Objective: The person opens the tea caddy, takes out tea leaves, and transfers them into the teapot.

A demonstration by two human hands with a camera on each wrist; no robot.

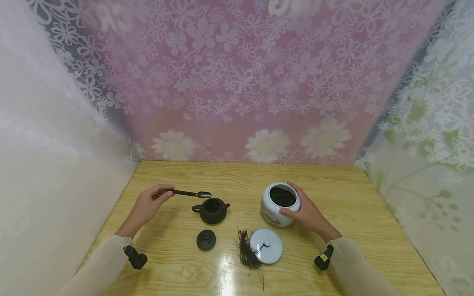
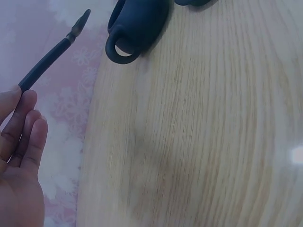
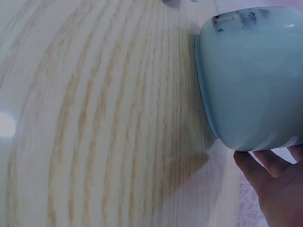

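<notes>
My left hand (image 1: 148,203) pinches the dark handle of a small tea scoop (image 1: 186,193), whose metal end hangs just above the black teapot (image 1: 213,216). Dark tea leaves lie inside the teapot; its handle points left and its spout right. On the right, my right hand (image 1: 305,209) holds the side of a white ceramic jar (image 1: 269,210), thumb at the front and fingers behind. Dark tea leaves (image 1: 283,196) show through the jar's open mouth. In the right wrist view the fingers (image 3: 255,170) touch the jar wall (image 3: 255,85).
The teapot's black lid (image 1: 205,239) lies in front of it. A white jar lid (image 1: 272,255) with a knob rests nearer me, a dark tassel (image 1: 246,250) beside and partly over it. Fabric walls with flower prints stand around the wooden table (image 1: 177,263).
</notes>
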